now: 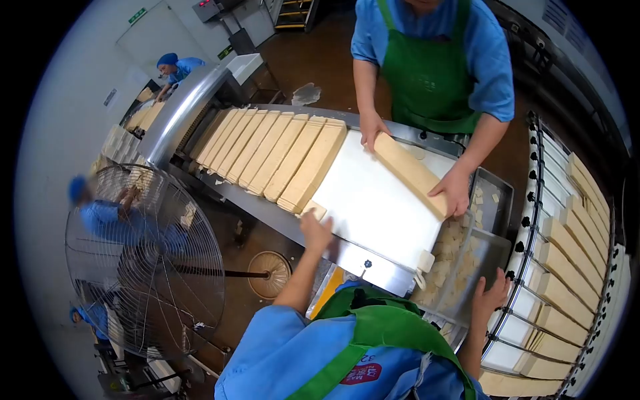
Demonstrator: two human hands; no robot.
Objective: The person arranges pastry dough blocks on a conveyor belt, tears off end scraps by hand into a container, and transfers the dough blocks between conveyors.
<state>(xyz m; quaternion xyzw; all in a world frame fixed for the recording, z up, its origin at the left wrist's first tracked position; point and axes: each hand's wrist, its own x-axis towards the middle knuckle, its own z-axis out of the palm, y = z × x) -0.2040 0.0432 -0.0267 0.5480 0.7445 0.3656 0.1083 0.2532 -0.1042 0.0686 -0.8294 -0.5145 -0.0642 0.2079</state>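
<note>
Conveyor (370,193), L hand (315,233) by biscuits (319,160), grip unclear, R hand (491,295) released, badge (362,374) txt unreadable

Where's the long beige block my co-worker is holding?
Right of centre in the head view: the long beige block is angled over the white belt, before the co-worker's green apron.

- Stacked sheets (283,157): matt, dry-looking, smooth on their broad faces, slightly ragged at the ends;
- broken pieces (448,257): matt, rough-edged;
- conveyor belt (373,200): smooth, plastic-looking, faintly shiny;
- conveyor side rail (383,269): satin metal;
- curved hood (181,113): polished metal, glossy with bright streaks;
- trays (491,257): dull grey metal;
- fan guard (153,249): thin metal wire;
- knobs (526,221): black, plastic-looking;
- floor (328,57): smooth, with a sheen;
- co-worker's apron (427,83): matt green cloth;
- wearer's shirt (283,340): soft blue cloth.
</note>
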